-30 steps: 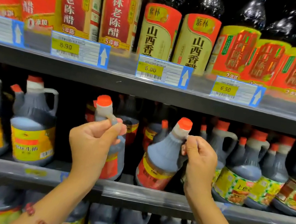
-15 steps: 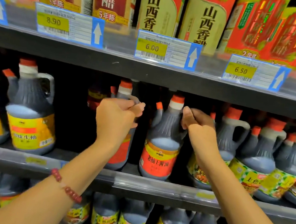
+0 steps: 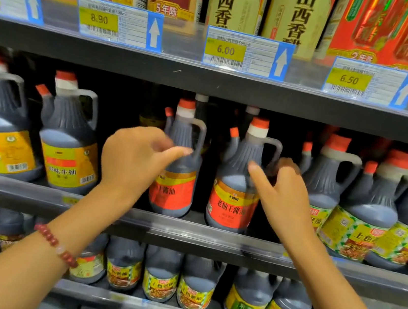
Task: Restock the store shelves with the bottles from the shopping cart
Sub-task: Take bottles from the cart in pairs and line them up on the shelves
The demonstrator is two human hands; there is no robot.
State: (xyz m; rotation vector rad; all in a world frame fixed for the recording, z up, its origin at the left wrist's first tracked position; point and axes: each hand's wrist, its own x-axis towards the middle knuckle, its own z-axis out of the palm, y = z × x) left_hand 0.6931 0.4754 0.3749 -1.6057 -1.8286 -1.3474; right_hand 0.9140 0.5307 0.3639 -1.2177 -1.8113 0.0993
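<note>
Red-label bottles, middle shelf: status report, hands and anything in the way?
Left hand and right hand open, holding nothing. Two red-label bottles upright on middle shelf. Nothing blocking.

Person — two bare forearms, no sleeves. Left wrist: bracelet point(image 3: 56, 245) of dark red round beads with one pale bead. Right wrist: unadorned.

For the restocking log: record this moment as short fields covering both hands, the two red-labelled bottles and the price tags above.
left hand: open, in front of left red-label bottle, no grip
right hand: fingers loose, beside right red-label bottle, no grip
bottles: upright on middle shelf
price tags: 8.90, 6.00, 6.50
</note>
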